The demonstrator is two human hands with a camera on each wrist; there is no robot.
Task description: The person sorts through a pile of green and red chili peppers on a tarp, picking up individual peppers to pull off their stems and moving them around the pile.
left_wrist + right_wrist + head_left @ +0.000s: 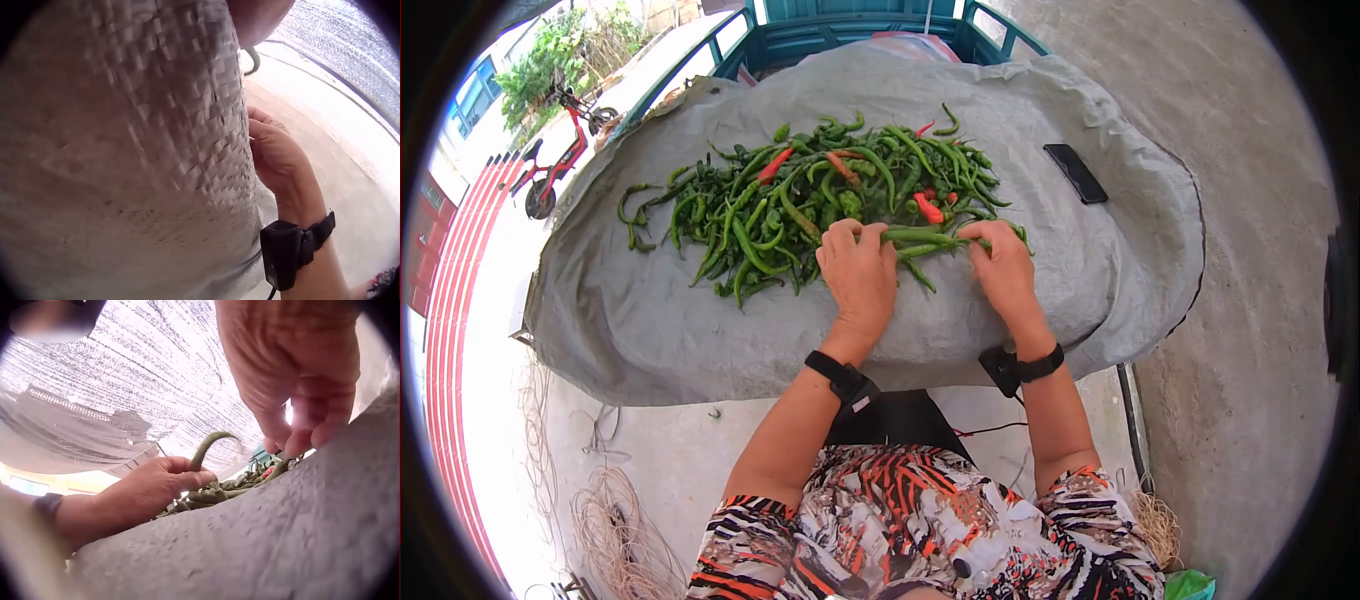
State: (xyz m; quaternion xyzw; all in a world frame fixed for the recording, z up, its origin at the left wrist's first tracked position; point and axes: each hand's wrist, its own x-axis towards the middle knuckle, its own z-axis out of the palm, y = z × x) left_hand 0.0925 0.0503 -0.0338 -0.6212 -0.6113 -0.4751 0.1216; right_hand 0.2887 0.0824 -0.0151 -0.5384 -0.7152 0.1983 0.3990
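Note:
A heap of long green chili peppers [750,215], with a few red ones [928,208], lies on a grey woven sheet [730,350]. At its near edge my left hand [858,270] grips a green chili pepper [915,236], whose curved end [209,447] rises above the thumb in the right wrist view. My right hand [1003,268] pinches at the right end of the peppers between the hands, its fingertips [300,442] drawn together and pointing down. In the left wrist view the sheet fills most of the picture, beside the right hand [278,150].
A black phone [1077,173] lies on the sheet to the right of the heap. The sheet covers a teal cart [855,25] with side rails. A red scooter [560,155] stands at the left, and tangled cord [625,530] lies on the ground.

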